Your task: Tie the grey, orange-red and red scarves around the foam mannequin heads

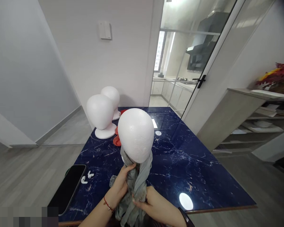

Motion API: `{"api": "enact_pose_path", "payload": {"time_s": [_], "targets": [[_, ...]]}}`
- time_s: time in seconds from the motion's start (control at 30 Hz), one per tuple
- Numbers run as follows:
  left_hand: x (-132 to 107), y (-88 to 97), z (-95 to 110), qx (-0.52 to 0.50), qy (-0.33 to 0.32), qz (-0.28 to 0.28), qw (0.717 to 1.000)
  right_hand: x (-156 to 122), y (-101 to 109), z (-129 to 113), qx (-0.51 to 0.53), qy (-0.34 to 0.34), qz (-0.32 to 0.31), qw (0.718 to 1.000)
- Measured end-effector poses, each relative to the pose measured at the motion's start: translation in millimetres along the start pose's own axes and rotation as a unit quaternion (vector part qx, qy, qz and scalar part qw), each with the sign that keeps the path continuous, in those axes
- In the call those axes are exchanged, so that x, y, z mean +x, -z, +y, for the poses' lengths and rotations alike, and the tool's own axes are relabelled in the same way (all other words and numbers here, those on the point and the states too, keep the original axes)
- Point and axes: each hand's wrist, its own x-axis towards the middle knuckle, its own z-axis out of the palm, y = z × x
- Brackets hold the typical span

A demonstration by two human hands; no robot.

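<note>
Gripping the grey scarf (pixel 134 186) below the near foam head (pixel 136 135), left hand (pixel 121 186) and right hand (pixel 153 205); two more foam heads (pixel 101 115) far-left, red cloth (pixel 117 138) between, phone (pixel 68 187) and earbuds (pixel 87 178) left.

Matt white foam head (pixel 136 134), soft grey cloth scarf (pixel 137 183), on a glossy blue marbled tabletop (pixel 191 164).

white foam head (pixel 136 134) stands upright at table centre; grey-green scarf (pixel 136 186) is wrapped round its neck, hanging toward 6 o'clock, possibly knotted.
</note>
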Motion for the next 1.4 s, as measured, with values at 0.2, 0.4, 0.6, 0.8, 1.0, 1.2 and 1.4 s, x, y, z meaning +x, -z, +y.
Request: {"api": "enact_pose_path", "payload": {"time_s": [0.2, 0.4, 0.6, 0.8, 1.0, 1.2, 1.4], "targets": [[-11.6, 16.9, 15.0, 0.157, -0.047, -0.038, 0.986, 3.3, -4.5, 0.4, 0.135, -0.046, 0.097, 0.985], [-26.3, 41.3, 30.5, 0.403, -0.177, 0.025, 0.898, 8.7, -4.3, 14.3, 0.175, -0.062, 0.173, 0.967], [-49.0, 29.5, 38.8, 0.074, 0.078, -0.002, 0.994, 16.4, -6.1, 32.3, 0.139, -0.071, 0.224, 0.962], [-75.2, 20.4, 12.8, -0.05, 0.138, -0.066, 0.987, 26.3, -35.3, 43.9, 0.312, -0.131, 0.225, 0.914], [-100.2, 27.3, -2.2, 0.387, -0.108, -0.048, 0.914, 30.6, -33.4, 27.2, 0.503, -0.158, 0.082, 0.846], [-109.1, 27.3, 9.3, 0.653, -0.312, -0.115, 0.681, 29.8, -32.5, 24.2, 0.474, -0.143, 0.11, 0.862], [-74.1, 52.5, 5.6, 0.505, -0.283, -0.014, 0.816, 31.4, -33.6, 28.6, 0.476, -0.166, 0.115, 0.856]]}}
